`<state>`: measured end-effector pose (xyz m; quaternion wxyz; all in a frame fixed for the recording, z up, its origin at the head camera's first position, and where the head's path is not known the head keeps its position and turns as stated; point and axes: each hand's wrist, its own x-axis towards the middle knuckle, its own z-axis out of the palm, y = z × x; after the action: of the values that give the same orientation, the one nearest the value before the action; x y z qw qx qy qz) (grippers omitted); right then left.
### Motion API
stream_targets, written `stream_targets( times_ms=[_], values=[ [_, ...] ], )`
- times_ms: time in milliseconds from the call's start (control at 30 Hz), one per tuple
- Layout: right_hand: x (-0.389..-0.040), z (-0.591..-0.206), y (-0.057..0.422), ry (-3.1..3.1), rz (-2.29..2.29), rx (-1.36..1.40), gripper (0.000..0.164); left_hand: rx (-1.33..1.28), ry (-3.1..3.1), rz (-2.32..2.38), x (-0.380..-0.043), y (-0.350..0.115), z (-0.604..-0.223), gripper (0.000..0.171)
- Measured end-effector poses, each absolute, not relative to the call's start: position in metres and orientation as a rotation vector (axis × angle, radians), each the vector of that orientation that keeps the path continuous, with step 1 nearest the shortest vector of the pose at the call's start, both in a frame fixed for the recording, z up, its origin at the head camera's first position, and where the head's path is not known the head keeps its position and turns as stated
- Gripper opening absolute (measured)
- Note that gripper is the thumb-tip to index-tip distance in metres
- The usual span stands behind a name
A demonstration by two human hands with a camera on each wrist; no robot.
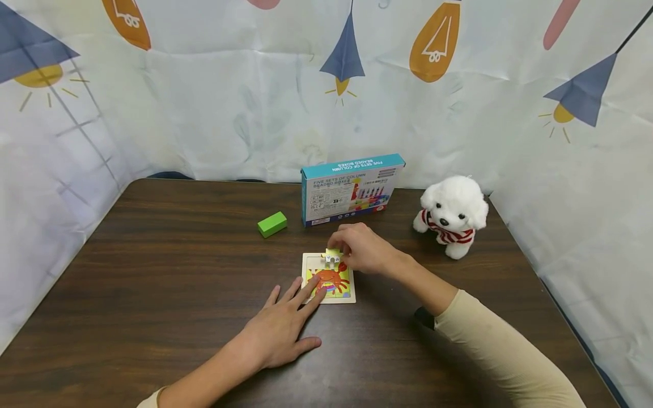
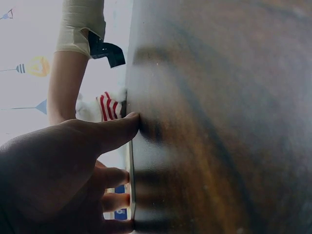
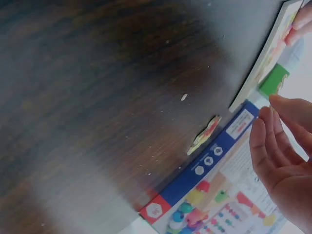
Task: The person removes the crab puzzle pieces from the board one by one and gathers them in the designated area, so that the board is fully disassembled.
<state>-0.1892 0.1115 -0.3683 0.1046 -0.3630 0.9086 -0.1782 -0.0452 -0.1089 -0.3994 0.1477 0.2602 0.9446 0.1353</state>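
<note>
A small square wooden jigsaw puzzle (image 1: 348,301) with a red crab picture (image 1: 334,277) lies in the middle of the table. My left hand (image 1: 282,328) is spread flat, its fingertips resting on the puzzle's left and lower part and its thumb out on the tabletop. At the top edge, my right hand (image 1: 363,247) pinches a yellow and white puzzle piece (image 1: 333,258), held tilted over the tray. The right wrist view shows the right hand (image 3: 287,146) with thumb and fingers together. Another puzzle piece (image 3: 204,135) lies on the table near the box.
Behind the puzzle stands a cardboard toy box (image 1: 352,190) with a blue top. A green block (image 1: 272,224) lies to its left. At the back right sits a white plush dog (image 1: 454,212) in a striped scarf. A printed curtain (image 1: 204,113) hangs behind the dark wooden table (image 1: 153,272).
</note>
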Motion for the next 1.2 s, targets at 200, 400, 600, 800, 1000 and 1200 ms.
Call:
stream_targets(
  times_ms=[200,400,600,800,1000,1200],
  values=[
    [-0.190,-0.369,0.120,2.672,-0.548,-1.043,0.028,0.754,2.721,0.402,-0.045,-0.109,-0.399,0.085],
    [-0.193,-0.367,0.131,2.677,-0.570,-1.005,0.026,0.756,2.718,0.405,-0.046,-0.109,-0.399,0.085],
    [-0.195,-0.365,0.144,2.699,-0.618,-0.927,0.025,0.750,2.715,0.409,-0.045,-0.109,-0.399,0.085],
    [-0.197,-0.364,0.159,2.721,-0.615,-0.862,0.025,0.755,2.720,0.412,-0.045,-0.109,-0.399,0.085],
    [-0.201,-0.363,0.173,2.709,-0.573,-0.842,0.024,0.758,2.725,0.411,-0.044,-0.109,-0.399,0.085],
    [-0.205,-0.364,0.185,2.703,-0.541,-0.835,0.024,0.755,2.722,0.412,-0.045,-0.109,-0.400,0.085]
  ],
)
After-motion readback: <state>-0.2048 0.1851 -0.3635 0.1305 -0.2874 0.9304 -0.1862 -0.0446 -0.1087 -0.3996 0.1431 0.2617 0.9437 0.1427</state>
